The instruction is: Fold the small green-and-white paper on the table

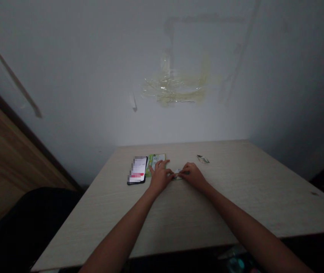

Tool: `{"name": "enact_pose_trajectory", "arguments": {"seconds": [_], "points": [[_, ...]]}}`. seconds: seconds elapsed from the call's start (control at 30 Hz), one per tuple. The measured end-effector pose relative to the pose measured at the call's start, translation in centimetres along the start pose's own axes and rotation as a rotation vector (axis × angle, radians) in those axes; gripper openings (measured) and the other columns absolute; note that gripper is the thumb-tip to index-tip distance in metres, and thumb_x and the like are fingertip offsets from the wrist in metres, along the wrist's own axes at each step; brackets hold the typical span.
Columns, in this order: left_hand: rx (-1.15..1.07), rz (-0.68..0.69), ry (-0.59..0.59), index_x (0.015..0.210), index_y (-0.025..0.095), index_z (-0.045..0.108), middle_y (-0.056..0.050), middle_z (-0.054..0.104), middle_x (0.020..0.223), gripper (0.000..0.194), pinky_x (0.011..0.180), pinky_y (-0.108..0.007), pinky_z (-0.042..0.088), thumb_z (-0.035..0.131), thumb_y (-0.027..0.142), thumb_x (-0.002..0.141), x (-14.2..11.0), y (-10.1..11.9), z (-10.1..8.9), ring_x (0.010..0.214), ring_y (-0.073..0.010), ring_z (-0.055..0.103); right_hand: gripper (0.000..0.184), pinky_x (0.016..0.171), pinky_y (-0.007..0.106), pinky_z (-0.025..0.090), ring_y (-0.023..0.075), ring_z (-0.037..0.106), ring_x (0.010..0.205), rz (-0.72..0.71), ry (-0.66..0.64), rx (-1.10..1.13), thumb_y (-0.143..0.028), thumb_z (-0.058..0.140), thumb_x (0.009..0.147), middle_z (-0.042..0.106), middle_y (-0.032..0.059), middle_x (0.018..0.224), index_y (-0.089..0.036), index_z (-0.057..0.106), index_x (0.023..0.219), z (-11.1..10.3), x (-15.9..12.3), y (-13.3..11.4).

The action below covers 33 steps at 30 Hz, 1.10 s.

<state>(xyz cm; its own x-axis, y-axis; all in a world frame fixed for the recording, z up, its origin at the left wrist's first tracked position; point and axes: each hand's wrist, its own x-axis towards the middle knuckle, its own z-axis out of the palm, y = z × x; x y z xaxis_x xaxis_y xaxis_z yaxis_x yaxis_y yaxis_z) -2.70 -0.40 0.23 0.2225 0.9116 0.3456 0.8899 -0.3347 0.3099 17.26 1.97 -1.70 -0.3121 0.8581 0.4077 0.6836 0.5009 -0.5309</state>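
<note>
My left hand [160, 175] and my right hand [193, 176] meet over the middle of the table. Between their fingertips lies a small piece of paper [177, 175], whitish with a greenish lower edge. The thumb and a finger of the left hand press on its left side, while the other fingers spread out over a green printed sheet or booklet [156, 157]. Closed in a pinch, the right hand holds the paper's right side. Fingers cover much of the paper, so its exact shape is hidden.
A phone [138, 169] with a lit, partly blurred screen lies left of the green sheet. Farther right is a small folded, leaf-shaped paper [203, 159]. The pale wooden table [236, 197] reaches a wall [93, 94] with peeling tape [176, 89]. A dark chair [33, 220] stands at left.
</note>
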Motion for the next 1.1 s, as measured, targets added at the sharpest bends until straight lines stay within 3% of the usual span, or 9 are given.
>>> {"name": "enact_pose_trajectory", "arguments": {"seconds": [0.57, 0.73, 0.87, 1.1], "points": [[-0.039, -0.011, 0.014, 0.076, 0.03, 0.074, 0.005, 0.044, 0.151, 0.005, 0.106, -0.078, 0.01, 0.073, 0.034, 0.079, 0.4, -0.1, 0.2, 0.139, -0.0341, 0.032, 0.012, 0.09, 0.037, 0.043, 0.0234, 0.055, 0.097, 0.085, 0.036, 0.036, -0.032, 0.077, 0.073, 0.064, 0.008, 0.096, -0.021, 0.077, 0.079, 0.5, 0.5, 0.5], [-0.049, -0.042, 0.016, 0.087, 0.031, 0.072, 0.0, 0.045, 0.149, 0.007, 0.103, -0.082, 0.01, 0.071, 0.035, 0.081, 0.2, 0.1, 0.3, 0.139, -0.0352, 0.032, 0.013, 0.093, 0.038, 0.042, 0.024, 0.054, 0.1, 0.056, 0.05, 0.055, -0.03, 0.072, 0.077, 0.065, 0.0078, 0.098, -0.023, 0.077, 0.086, 0.7, 0.2, 0.8], [-0.029, 0.009, 0.008, 0.105, 0.037, 0.068, 0.0, 0.051, 0.145, 0.023, 0.106, -0.08, 0.002, 0.07, 0.035, 0.082, -0.3, 0.3, 0.0, 0.14, -0.034, 0.031, 0.014, 0.095, 0.039, 0.041, 0.0233, 0.055, 0.101, 0.041, 0.042, 0.087, -0.029, 0.068, 0.08, 0.064, 0.0081, 0.099, -0.022, 0.077, 0.088, 0.6, 0.1, 1.3], [-0.113, 0.147, -0.127, 0.102, 0.036, 0.069, 0.003, 0.068, 0.126, 0.016, 0.103, -0.079, -0.014, 0.059, 0.032, 0.09, -0.7, 0.3, -0.2, 0.137, -0.0299, 0.04, 0.013, 0.095, 0.038, 0.042, 0.0228, 0.056, 0.1, 0.041, 0.055, 0.087, -0.026, 0.069, 0.079, 0.063, 0.0087, 0.099, -0.02, 0.076, 0.089, -0.1, 0.0, 1.4]]}}
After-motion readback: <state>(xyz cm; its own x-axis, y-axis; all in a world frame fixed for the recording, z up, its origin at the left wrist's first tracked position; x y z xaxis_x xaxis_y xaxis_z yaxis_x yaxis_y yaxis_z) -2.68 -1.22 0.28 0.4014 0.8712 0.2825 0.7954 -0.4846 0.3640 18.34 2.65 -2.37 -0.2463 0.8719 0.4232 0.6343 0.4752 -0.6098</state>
